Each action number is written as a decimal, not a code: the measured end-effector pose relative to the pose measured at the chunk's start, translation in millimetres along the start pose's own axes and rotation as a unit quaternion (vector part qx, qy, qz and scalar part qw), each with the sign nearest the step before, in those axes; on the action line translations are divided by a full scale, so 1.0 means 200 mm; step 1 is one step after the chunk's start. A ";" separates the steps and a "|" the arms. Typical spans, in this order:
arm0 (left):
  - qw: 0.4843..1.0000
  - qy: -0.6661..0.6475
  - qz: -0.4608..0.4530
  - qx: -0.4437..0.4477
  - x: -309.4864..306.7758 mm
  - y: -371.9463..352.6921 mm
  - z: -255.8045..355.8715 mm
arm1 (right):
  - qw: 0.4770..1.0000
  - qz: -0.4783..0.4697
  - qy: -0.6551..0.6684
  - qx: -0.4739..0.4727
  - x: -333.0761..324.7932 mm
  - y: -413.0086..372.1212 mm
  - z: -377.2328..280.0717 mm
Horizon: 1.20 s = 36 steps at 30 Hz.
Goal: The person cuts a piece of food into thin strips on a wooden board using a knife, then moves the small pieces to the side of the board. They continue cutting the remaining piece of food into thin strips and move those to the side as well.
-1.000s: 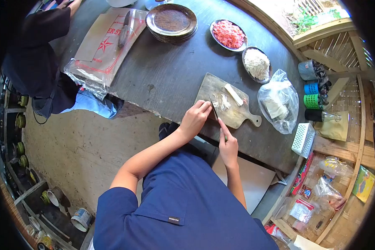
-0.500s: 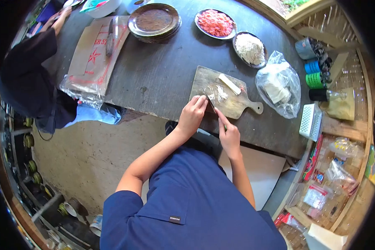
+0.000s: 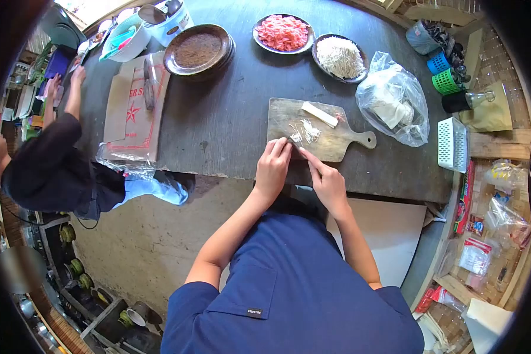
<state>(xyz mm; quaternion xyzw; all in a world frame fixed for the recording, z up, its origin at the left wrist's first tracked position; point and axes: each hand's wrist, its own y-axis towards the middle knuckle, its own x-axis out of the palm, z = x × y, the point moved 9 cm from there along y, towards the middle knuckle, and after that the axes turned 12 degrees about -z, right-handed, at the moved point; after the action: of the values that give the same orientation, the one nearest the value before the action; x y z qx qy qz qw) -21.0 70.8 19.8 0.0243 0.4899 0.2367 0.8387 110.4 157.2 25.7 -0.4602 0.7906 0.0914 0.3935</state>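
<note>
A wooden cutting board (image 3: pixel 343 150) with a handle lies near the table's front edge. On it are a pale peeled stick (image 3: pixel 320 114) and a small heap of thin white shreds (image 3: pixel 305 131). My right hand (image 3: pixel 329 184) is closed around a knife, its index finger stretched along it; only a bit of dark blade (image 3: pixel 295 144) shows. Across from it, my left hand (image 3: pixel 274 168) has its fingers pressed together at the board's near left corner, by the knife tip. Whatever those fingers pinch is hidden or too small to name.
Behind the board stand a plate of pink chopped pieces (image 3: pixel 283 33), a bowl of white shreds (image 3: pixel 340 58) and a clear plastic bag (image 3: pixel 394 106). Stacked brown plates (image 3: pixel 197 50) and flattened cardboard (image 3: pixel 124 112) lie left. A person in black (image 3: pixel 47 162) works at the table's left end.
The view has shifted, showing more of the table's left end. My hands stay at the board's near edge with the knife. The other person's arms have moved.
</note>
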 end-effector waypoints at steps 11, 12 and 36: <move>1.000 -0.004 0.000 0.004 0.00 0.00 0.00 | 1.000 0.012 0.005 -0.006 0.01 -0.03 0.01; 1.000 -0.008 0.000 0.004 -0.01 0.00 0.00 | 1.000 0.008 0.000 -0.002 0.02 0.00 0.01; 1.000 -0.016 0.009 -0.005 0.00 -0.01 0.00 | 1.000 0.010 0.011 0.002 0.01 -0.01 0.00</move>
<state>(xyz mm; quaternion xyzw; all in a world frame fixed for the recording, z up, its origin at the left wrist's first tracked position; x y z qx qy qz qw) -20.8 68.1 19.5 0.0287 0.4751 0.2464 0.8442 110.9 154.7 24.1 -0.4524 0.7996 0.0892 0.3847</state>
